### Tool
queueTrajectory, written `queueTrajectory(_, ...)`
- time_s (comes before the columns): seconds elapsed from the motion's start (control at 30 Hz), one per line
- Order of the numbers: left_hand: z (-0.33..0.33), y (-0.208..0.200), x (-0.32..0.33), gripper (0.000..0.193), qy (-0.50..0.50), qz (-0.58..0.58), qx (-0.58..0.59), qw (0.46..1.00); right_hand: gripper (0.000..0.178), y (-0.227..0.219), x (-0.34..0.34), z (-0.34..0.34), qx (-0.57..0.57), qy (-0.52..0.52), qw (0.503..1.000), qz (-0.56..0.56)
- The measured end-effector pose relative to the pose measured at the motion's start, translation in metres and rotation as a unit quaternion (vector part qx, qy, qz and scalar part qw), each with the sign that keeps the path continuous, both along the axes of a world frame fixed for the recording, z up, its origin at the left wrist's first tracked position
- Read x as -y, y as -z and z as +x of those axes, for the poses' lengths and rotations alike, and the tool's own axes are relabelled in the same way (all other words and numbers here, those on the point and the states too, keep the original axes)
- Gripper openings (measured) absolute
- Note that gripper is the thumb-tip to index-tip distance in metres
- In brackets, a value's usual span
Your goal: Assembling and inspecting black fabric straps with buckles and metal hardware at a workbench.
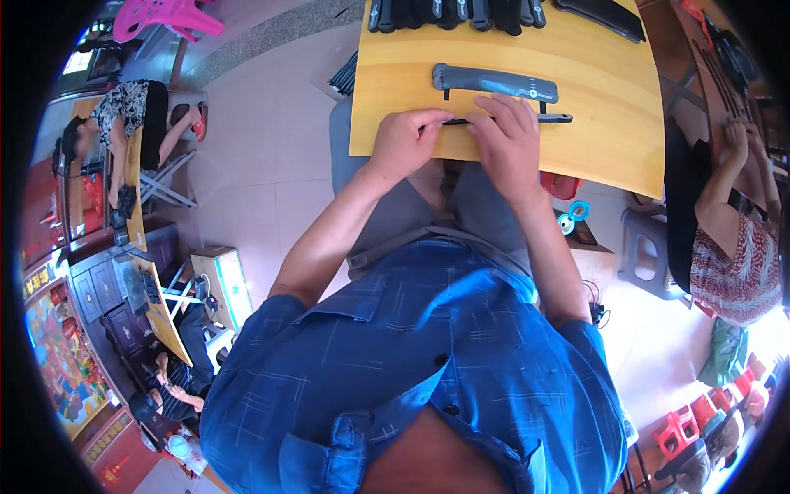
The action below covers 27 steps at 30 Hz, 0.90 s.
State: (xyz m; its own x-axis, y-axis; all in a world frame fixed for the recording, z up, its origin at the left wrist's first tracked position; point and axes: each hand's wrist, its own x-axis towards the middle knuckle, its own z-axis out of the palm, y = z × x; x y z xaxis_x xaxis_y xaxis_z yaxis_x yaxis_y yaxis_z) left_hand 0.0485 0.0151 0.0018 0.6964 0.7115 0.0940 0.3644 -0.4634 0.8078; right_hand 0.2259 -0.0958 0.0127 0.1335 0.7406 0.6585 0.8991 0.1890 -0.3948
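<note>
Close to the near edge of the yellow wooden table, a thin, flat black strip lies crosswise, its right end sticking out past my fingers. My left hand pinches its left end between thumb and forefinger. Bent over the middle of the strip, my right hand grips it from above; the fingertips partly cover it. Just beyond both hands rests a long grey padded sleeve with a small pale mark near its right end. Two short black tabs reach down from the sleeve toward the strip.
Several similar dark grey sleeves lie in a row at the table's far edge, with a long black case to their right. Other people sit at tables on the left and right. A grey stool stands right of the table.
</note>
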Motion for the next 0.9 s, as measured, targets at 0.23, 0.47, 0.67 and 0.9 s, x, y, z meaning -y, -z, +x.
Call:
queueTrajectory(0.23,0.006,-0.038,0.045,0.022,-0.027,0.057,0.096,0.993,0.02,0.016,0.034,-0.049,-0.692,-0.019,0.718,-0.076)
queueTrajectory(0.47,0.003,-0.045,0.057,0.022,-0.006,0.014,0.142,0.99,0.021,0.013,0.037,-0.054,-0.685,-0.015,0.727,-0.053)
queueTrajectory(0.67,-0.006,-0.061,0.069,0.026,-0.033,-0.036,0.08,0.996,0.023,-0.004,0.04,-0.056,-0.588,0.024,0.804,-0.081)
queueTrajectory(0.9,-0.013,-0.051,0.069,0.023,-0.029,0.082,0.118,0.989,0.021,0.0,0.039,-0.06,-0.517,0.021,0.852,-0.078)
